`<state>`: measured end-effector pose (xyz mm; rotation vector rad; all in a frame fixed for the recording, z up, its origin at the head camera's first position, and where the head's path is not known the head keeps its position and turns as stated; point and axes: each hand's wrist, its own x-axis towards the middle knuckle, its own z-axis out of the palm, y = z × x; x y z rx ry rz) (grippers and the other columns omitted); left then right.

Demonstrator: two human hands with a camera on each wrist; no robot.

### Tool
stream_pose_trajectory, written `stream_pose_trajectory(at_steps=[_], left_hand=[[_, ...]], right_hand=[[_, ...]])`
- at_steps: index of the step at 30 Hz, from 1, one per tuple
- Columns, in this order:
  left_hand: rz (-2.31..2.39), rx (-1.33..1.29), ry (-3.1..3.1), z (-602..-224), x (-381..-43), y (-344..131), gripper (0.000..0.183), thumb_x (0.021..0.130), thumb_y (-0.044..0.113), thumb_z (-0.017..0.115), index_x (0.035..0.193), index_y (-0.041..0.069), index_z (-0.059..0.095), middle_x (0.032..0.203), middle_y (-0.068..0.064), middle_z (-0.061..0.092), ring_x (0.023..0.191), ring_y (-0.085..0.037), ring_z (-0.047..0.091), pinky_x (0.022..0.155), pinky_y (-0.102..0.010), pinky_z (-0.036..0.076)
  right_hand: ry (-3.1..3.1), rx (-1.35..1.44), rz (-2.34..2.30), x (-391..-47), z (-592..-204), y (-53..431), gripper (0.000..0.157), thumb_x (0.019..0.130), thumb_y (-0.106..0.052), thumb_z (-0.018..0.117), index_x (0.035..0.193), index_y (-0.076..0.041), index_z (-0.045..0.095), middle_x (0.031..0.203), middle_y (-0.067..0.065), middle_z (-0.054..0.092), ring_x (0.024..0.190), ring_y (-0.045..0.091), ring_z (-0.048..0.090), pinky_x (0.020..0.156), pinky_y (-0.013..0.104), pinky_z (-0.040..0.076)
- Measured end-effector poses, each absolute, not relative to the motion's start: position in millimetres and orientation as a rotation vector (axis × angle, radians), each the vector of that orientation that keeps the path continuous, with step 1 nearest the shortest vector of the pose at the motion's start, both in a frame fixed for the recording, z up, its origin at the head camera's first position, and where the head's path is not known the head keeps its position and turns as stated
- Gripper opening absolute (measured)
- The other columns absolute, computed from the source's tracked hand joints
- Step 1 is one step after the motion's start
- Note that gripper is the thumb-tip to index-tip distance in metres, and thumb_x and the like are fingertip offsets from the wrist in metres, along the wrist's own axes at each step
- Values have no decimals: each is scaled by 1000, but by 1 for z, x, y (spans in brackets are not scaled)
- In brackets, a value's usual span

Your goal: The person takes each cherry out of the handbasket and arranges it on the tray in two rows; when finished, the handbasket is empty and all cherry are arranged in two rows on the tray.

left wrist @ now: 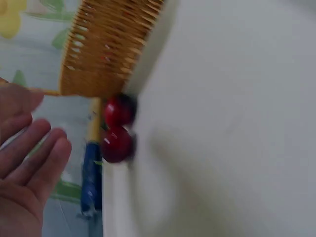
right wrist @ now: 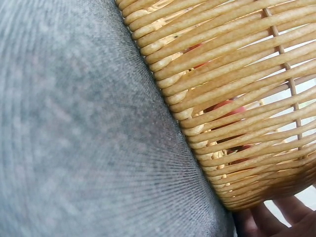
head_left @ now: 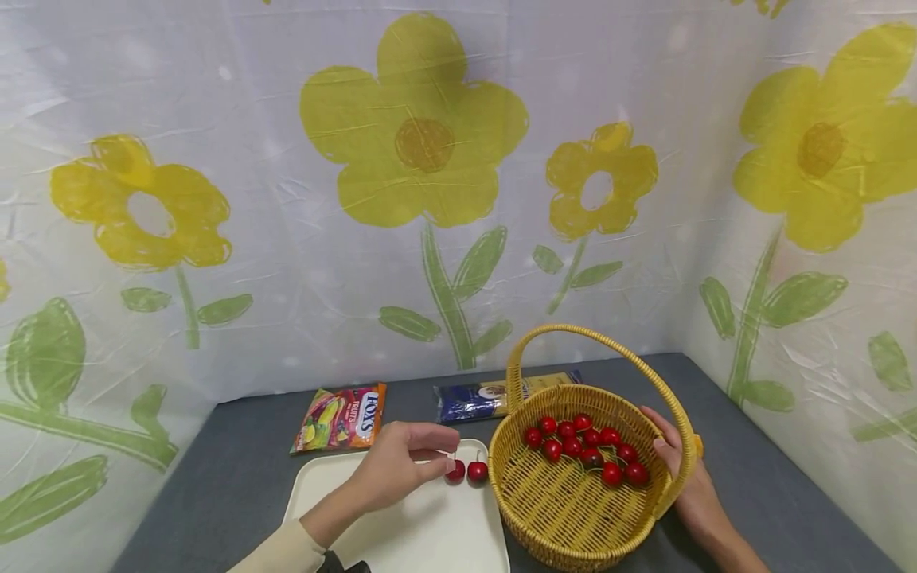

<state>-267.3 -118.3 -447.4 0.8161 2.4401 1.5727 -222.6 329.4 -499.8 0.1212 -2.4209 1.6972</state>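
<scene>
My left hand (head_left: pixel 404 465) hovers above the white tray (head_left: pixel 423 533), just left of two red cherries (head_left: pixel 477 473) at the tray's far right corner. In the left wrist view its fingers (left wrist: pixel 47 168) are loosely extended, apart from both cherries (left wrist: pixel 117 144), and hold nothing. A yellow wicker basket (head_left: pixel 566 521) with a tall handle stands right of the tray, with several cherries (head_left: pixel 571 446) inside. My right hand (head_left: pixel 688 477) grips the basket's right side, fingertips at the rim. In the right wrist view its fingers (right wrist: pixel 266 219) touch the wicker wall (right wrist: pixel 237 98).
Behind the tray lies a colourful candy bag (head_left: pixel 340 418) marked Fox's. A blue and yellow packet (head_left: pixel 473 400) lies behind the basket, partly hidden by it. The dark grey table (head_left: pixel 215 477) meets a flower-printed curtain (head_left: pixel 286 318) at the back and sides.
</scene>
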Motion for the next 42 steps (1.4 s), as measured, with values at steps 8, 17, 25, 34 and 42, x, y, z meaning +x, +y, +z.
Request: stream_pose_trajectory(at_steps=[8, 17, 25, 34, 42], left_hand=[[1641, 951, 2149, -422, -263, -86, 39, 102, 16, 79, 139, 4, 74, 134, -18, 77, 126, -37, 75, 95, -22, 62], [1524, 1074, 2098, -398, -272, -31, 37, 99, 17, 83, 136, 13, 78, 129, 1, 81, 121, -19, 78, 100, -23, 61], [1296, 1214, 2125, -381, -284, 18, 35, 100, 19, 83, 134, 13, 79, 126, 7, 81, 111, -2, 77, 95, -19, 60], [735, 1388, 2342, -384, -302, 51, 31, 102, 16, 80, 133, 11, 79, 126, 2, 82, 107, 2, 75, 92, -13, 58], [365, 1335, 2530, -393, -313, 64, 26, 97, 9, 83, 123, 12, 84, 120, 1, 82, 110, -9, 74, 99, -21, 58]], right_hand=[[-2422, 145, 1701, -220, -499, 330, 56, 122, -39, 29, 175, -20, 29, 169, 20, 43, 130, -17, 49, 98, 9, 46], [-2412, 146, 1720, -221, -501, 330, 56, 122, -39, 30, 175, -20, 29, 170, 21, 42, 131, -18, 48, 99, 8, 44], [-2404, 171, 1691, -221, -501, 331, 55, 122, -38, 31, 174, -21, 31, 167, 22, 45, 130, -15, 53, 99, 10, 49], [-2429, 143, 1683, -222, -500, 330, 55, 122, -40, 30, 174, -22, 31, 169, 20, 44, 130, -17, 50, 100, 8, 45], [-2406, 167, 1694, -222, -500, 331, 55, 122, -37, 31, 174, -19, 31, 169, 21, 44, 131, -17, 49, 99, 7, 44]])
